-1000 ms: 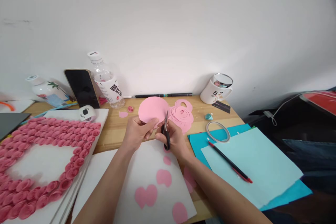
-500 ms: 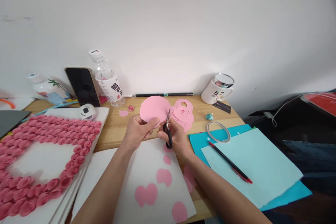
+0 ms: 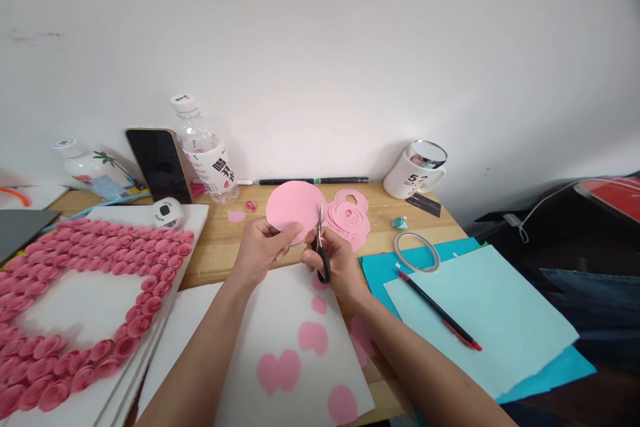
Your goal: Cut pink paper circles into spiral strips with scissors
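My left hand [image 3: 263,245] pinches the lower edge of a round pink paper disc [image 3: 294,209], thumb on top. In my right hand [image 3: 339,255] is a pair of scissors [image 3: 323,260] with black handles, fingers wrapped round them. Their metal blades point up and away, at the disc's right edge. Just behind the right hand lie several pink paper spirals [image 3: 349,217] in a loose heap. Below both hands a white board [image 3: 295,400] carries scattered pink paper scraps [image 3: 313,337].
At left, a board of rolled pink paper roses [image 3: 137,325] lies flat. A phone [image 3: 159,163], a plastic bottle [image 3: 210,160] and a white mug [image 3: 413,170] stand along the wall. Pale blue paper [image 3: 480,320], a black pen [image 3: 440,310] and a tape roll [image 3: 417,252] are at right.
The scissors have shifted very slightly with my right hand, and the disc has turned or tilted a little. Both hands keep their grip.
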A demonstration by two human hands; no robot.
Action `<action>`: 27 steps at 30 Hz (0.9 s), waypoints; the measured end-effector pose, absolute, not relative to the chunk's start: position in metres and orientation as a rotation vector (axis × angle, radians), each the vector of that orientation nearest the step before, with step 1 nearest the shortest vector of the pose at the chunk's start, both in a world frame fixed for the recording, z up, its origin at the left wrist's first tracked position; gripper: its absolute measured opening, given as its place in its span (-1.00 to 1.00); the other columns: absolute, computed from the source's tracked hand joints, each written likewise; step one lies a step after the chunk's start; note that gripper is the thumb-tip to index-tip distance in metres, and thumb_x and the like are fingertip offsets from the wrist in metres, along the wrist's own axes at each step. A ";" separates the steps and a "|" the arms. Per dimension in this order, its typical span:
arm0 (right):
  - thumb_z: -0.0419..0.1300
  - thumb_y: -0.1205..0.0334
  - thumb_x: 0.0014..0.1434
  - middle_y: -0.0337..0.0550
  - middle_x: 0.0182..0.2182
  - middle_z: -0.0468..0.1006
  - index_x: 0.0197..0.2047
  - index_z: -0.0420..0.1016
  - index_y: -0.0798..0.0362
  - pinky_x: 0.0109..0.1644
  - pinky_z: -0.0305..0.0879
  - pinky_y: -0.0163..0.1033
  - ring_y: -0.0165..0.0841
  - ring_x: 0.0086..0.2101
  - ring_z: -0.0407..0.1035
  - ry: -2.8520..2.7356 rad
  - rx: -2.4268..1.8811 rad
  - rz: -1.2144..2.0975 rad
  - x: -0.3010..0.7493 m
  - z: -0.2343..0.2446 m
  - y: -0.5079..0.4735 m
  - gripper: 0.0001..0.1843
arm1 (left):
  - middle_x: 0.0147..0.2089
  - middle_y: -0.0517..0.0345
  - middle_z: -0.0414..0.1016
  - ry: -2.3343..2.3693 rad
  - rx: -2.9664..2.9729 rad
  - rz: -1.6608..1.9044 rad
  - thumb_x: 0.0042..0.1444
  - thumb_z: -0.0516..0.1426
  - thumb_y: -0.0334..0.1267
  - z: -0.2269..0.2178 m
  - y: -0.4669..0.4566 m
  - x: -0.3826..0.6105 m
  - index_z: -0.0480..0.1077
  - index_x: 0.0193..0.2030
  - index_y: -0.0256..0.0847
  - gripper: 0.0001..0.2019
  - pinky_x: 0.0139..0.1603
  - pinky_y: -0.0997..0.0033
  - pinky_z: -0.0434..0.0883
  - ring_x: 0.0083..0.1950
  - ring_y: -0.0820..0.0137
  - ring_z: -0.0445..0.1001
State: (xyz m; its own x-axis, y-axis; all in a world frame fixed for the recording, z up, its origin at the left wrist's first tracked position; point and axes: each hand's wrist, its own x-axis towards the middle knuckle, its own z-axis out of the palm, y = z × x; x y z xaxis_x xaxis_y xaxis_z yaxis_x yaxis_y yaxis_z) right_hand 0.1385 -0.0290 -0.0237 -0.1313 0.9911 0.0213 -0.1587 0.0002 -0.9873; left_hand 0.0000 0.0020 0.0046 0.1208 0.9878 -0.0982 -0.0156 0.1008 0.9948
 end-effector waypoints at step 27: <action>0.35 0.01 -0.13 -0.29 -0.49 0.33 -0.34 0.21 0.04 -0.49 0.10 -0.38 -0.48 -0.52 0.18 -1.244 -0.974 1.313 0.139 -0.025 -0.028 -0.55 | -0.81 0.38 0.09 1.120 1.146 1.016 -0.22 0.27 -0.18 0.005 0.002 0.000 0.20 -0.70 -0.27 -0.67 -0.77 0.60 -0.09 -0.78 0.69 -0.01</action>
State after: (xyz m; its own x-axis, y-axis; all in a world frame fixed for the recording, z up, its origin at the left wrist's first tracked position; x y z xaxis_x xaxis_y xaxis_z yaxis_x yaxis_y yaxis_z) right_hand 0.1387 -0.0280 -0.0252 -0.1356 0.9865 0.0923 -0.1449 0.0724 -0.9868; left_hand 0.0003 0.0016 0.0049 0.1609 0.9782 -0.1316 -0.0364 0.1391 0.9896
